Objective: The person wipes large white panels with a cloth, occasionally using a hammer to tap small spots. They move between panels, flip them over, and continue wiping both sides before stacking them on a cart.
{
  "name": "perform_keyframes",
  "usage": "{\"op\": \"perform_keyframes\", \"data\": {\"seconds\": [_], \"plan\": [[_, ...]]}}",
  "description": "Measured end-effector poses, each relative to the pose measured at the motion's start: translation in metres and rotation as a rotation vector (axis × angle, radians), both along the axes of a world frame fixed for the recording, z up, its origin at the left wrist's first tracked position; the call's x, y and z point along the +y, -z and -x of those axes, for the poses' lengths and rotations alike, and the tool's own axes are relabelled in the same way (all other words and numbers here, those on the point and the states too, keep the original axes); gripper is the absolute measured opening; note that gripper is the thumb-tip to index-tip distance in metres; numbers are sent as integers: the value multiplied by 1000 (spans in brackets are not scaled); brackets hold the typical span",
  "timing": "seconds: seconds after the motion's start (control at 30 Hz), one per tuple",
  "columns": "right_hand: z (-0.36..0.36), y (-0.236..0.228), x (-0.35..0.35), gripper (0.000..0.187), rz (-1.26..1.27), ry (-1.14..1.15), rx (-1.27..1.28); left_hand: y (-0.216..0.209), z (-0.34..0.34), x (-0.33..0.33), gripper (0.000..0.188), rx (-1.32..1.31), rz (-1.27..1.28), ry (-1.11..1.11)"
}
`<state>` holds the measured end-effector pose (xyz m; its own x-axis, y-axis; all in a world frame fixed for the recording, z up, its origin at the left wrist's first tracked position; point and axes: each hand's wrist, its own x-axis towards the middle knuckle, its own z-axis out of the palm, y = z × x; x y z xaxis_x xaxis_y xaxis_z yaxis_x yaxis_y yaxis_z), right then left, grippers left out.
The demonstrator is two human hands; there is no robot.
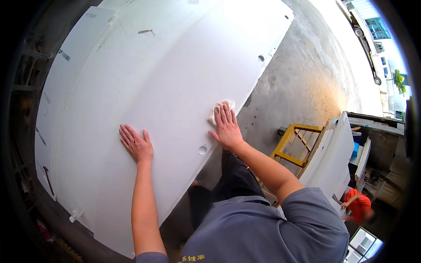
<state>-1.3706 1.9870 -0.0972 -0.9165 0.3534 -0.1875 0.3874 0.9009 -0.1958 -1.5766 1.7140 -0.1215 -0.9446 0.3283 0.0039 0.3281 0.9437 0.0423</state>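
A large white panel (175, 83) with round holes along its right edge lies in front of me on top of other white boards. My left hand (137, 143) rests flat on its surface, fingers stretched and holding nothing. Close to the right edge, my right hand (228, 129) presses a crumpled whitish cloth (212, 117) against the panel under its extended fingers. Part of the cloth is hidden beneath that hand. One round hole (202, 150) shows just below and left of my right hand.
A long thin-handled tool (48, 180) and a clear plastic bottle (76, 215) lie at the left edge. To the right stand a yellow metal frame (288, 158) and stacked white panels (329, 158). A person in orange (358, 207) is beyond them. Sawdust (323, 94) covers some floor.
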Motion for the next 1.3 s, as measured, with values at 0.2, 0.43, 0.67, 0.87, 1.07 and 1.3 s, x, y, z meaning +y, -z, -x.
{"op": "perform_keyframes", "data": {"seconds": [0.2, 0.43, 0.67, 0.87, 1.07, 1.3], "plan": [[56, 27, 290, 81, -155, 220, 111, 16, 66, 226, 80, 6, -18, 113], [48, 7, 225, 93, 129, 120, -37, 20, 81, 303, 79, 7, -13, 111], [88, 25, 425, 86, -136, 445, 158, 19, 81, 325, 79, -21, -40, 162], [52, 1, 280, 94, 225, 176, -36, 18, 76, 308, 77, -36, -54, 120], [58, -19, 277, 80, 374, -233, -98, 6, 82, 318, 77, -82, -100, 130], [101, 6, 269, 69, 539, -651, 2, -4, 81, 321, 81, -142, -118, 109]]}}
